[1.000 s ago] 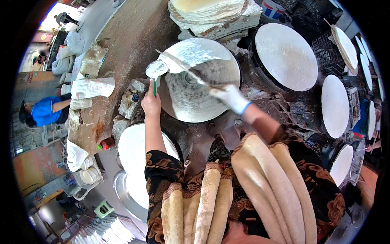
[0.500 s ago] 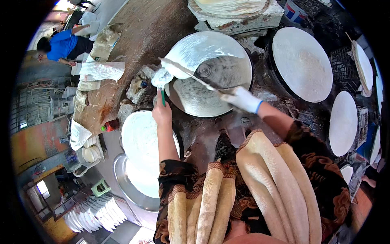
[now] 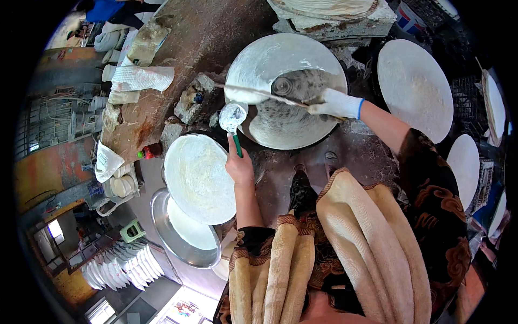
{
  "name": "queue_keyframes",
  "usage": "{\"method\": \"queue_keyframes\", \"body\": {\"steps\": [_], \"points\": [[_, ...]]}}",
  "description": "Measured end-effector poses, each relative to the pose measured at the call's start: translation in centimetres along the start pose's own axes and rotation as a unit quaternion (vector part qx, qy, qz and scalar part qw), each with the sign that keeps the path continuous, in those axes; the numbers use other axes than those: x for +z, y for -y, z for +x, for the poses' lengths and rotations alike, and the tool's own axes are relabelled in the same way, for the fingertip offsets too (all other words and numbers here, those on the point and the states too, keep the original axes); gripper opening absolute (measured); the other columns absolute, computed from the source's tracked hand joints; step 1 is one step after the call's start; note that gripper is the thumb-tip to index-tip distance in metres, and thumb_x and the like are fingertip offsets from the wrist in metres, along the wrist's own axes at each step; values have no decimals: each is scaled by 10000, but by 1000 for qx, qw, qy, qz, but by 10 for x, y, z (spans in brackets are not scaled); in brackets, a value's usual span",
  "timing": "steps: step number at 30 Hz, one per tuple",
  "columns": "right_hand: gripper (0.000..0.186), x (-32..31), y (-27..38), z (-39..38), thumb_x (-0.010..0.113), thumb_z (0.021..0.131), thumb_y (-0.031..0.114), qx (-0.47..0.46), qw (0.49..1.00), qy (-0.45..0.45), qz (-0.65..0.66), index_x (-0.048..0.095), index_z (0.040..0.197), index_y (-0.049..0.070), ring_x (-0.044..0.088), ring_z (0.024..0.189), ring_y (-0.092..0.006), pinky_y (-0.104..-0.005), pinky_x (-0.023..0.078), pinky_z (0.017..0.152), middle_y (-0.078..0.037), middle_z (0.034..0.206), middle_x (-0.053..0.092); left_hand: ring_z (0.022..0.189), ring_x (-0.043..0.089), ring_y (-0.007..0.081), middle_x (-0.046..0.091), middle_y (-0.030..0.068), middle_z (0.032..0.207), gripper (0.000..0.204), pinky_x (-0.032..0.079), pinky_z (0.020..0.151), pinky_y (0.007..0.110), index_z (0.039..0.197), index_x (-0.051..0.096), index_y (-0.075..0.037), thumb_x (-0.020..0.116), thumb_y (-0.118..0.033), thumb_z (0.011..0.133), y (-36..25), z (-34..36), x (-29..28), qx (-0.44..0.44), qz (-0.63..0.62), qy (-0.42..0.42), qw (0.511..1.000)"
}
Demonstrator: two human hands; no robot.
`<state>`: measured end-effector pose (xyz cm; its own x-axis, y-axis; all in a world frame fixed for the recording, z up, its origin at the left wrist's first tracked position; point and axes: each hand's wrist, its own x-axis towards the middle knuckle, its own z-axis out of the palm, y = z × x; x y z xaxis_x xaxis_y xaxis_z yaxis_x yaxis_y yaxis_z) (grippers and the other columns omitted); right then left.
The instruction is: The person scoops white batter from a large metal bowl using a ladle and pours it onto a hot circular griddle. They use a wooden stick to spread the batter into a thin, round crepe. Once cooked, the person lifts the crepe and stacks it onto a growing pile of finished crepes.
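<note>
My left hand (image 3: 238,164) grips the green handle of a round ladle (image 3: 232,114) with white stuff in it, held over the left edge of a big round griddle (image 3: 294,132). My right hand (image 3: 330,105), in a white glove, grips a long thin stick (image 3: 253,92) lying across that griddle. A white layer covers the griddle's upper and left parts, leaving a dark mottled middle. Below left, another round griddle (image 3: 195,175) has a white coating, and a steel basin (image 3: 205,259) holding white liquid sits partly under it.
More white-coated round plates (image 3: 413,89) stand at right. A white stack (image 3: 329,8) rests on a crusted block at top. A curved ledge (image 3: 137,124) at left carries sacks and a red bottle (image 3: 151,151). A person in blue (image 3: 102,9) is at top left, near a green stool's level above (image 3: 131,231).
The ladle has come down along the griddle's left side toward me, and the stick has swept with it. The white layer reaches further round the left. The person in blue appears farther up.
</note>
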<state>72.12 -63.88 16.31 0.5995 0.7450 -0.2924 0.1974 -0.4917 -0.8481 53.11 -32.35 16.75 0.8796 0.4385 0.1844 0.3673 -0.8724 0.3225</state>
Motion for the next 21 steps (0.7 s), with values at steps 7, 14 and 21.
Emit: {"method": "queue_keyframes", "body": {"steps": [7,14,21], "points": [[445,-108,-17,14,683,806,434,142,989,-21,37,696,989,29,434,408,-94,-249,324,363,-20,610,578,685,633,387,659,219,841,558,498,583,453,1352,484,-117,598,-65,808,14,-65,-4,2,-37,-39,999],[478,-80,24,52,678,811,436,100,988,66,-101,683,1082,43,488,471,-106,-271,358,390,-49,624,585,595,611,349,633,173,729,552,493,544,427,1351,489,-115,605,-79,813,-8,-97,-13,-10,-38,-4,999],[452,-120,20,46,676,777,323,51,991,119,-19,676,1072,-20,469,443,-88,-268,377,389,-13,587,563,547,591,305,607,138,690,588,484,506,389,1340,495,-77,649,-25,775,-14,-131,-27,60,-62,24,996]]}}
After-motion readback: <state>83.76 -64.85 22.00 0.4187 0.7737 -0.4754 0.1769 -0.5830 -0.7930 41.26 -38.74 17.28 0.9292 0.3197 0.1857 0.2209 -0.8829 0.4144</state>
